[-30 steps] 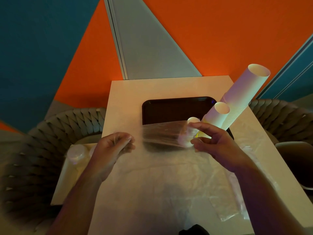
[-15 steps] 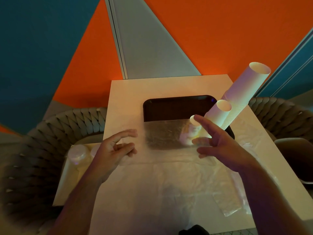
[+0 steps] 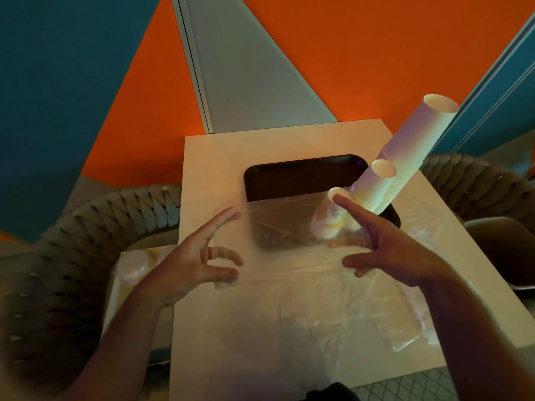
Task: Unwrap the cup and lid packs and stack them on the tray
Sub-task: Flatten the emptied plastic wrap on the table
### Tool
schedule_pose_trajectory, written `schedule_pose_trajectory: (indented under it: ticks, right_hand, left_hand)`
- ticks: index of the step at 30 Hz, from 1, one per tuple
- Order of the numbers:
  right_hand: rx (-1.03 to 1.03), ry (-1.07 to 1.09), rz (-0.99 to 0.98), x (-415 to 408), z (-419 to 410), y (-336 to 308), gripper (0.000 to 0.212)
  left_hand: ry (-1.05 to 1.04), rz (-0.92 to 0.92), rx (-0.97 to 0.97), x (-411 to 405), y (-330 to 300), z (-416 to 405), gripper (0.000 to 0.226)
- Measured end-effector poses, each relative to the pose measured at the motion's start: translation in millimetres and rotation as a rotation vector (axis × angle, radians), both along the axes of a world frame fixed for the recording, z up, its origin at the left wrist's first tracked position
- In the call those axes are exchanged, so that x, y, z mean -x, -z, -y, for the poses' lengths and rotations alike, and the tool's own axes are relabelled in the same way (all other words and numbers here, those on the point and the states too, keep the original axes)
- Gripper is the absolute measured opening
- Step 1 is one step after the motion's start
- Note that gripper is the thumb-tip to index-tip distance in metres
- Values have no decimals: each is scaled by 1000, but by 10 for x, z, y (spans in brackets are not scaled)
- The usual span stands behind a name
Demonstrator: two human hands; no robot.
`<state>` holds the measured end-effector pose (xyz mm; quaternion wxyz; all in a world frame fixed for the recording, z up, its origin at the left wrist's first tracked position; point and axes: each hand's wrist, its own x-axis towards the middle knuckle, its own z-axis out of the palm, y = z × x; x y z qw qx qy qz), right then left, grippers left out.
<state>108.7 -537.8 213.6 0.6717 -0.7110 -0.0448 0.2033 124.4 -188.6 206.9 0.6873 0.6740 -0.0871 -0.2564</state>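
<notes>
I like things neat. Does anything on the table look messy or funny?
Yes. Crumpled clear plastic wrap is spread loosely over the table and covers the near edge of the dark tray. On the tray's right side, the tall stack of white cups appears to lean in this wide-angle view.

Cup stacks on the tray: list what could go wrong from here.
1. The tall cup stack looks tilted, so a knock from the right hand might topple it off the tray.
2. The plastic wrap hangs between both open hands, close to the short cup stack, and could drag it over.
</notes>
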Motion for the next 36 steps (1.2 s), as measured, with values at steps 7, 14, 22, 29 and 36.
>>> schedule_pose_trajectory:
  ticks: [7,14,22,29,36]
  right_hand:
    - [50,-56,11,123,17,-165,120]
    - [31,-106,-10,130,202,-192,123]
    - [-581,396,-12,225,650,143,115]
    - [-884,489,-500,528,492,645,79]
    - [-787,776,-410,507,1155,745,15]
  left_hand:
    - [104,-22,66,-55,-29,18,93]
    - [202,8,45,-62,-47,240,111]
    - [167,116,55,5,-35,754,123]
    - [83,139,46,151,167,1614,123]
    - [-56,-14,153,418,475,2425,96]
